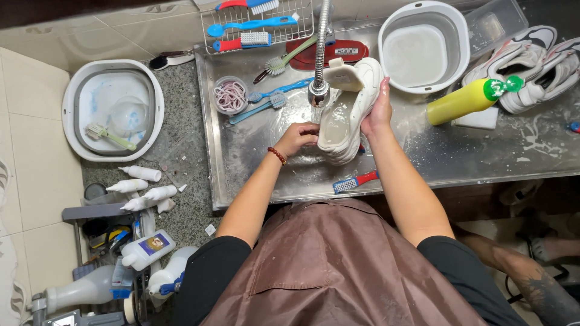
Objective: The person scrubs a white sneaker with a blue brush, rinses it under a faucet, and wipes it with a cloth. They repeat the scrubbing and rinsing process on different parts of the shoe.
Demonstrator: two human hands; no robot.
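A white sneaker (353, 105) is held on its side under the running faucet (319, 90) over the wet steel sink tray (459, 157). My right hand (377, 111) grips the shoe's outer side. Fingers closed, my left hand (297, 137) presses against the shoe's heel end, a bead bracelet on its wrist. A blue-and-red brush (355, 181) lies in the tray just below the shoe. I cannot tell if the left hand holds anything small.
A round white basin (423, 48) and a yellow bottle with a green cap (468, 99) sit to the right, beside two more white sneakers (531, 63). Brushes fill a wire rack (257, 27). Another basin (113, 111) and several bottles (142, 187) stand at left.
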